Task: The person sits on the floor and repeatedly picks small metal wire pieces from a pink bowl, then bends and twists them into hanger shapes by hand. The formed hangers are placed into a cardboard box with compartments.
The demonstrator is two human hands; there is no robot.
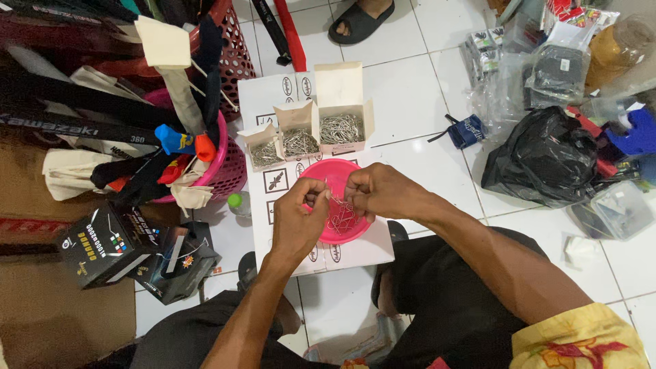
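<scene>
Above the pink bowl (pixel 326 179), both hands pinch thin wire pieces (pixel 339 215); their exact shape is hard to make out. The left hand (pixel 298 217) and right hand (pixel 380 193) nearly meet, fingertips pressed together on the wire.

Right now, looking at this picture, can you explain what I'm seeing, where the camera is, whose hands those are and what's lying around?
There is one picture, from a camera worn on a person's head, looking down at their own bare hands. The person sits on a white tiled floor.

The left hand and right hand meet over a round pink plastic bowl and pinch thin bent metal wire pieces, some lying in the bowl.

Beyond it, three open cardboard boxes hold more wire pieces, on a flat white printed cardboard sheet.

To the left stand red and pink plastic baskets stuffed with fabric items, and a small black box. To the right lies a black plastic bag. Another person's foot in a dark sandal shows at the top.
</scene>
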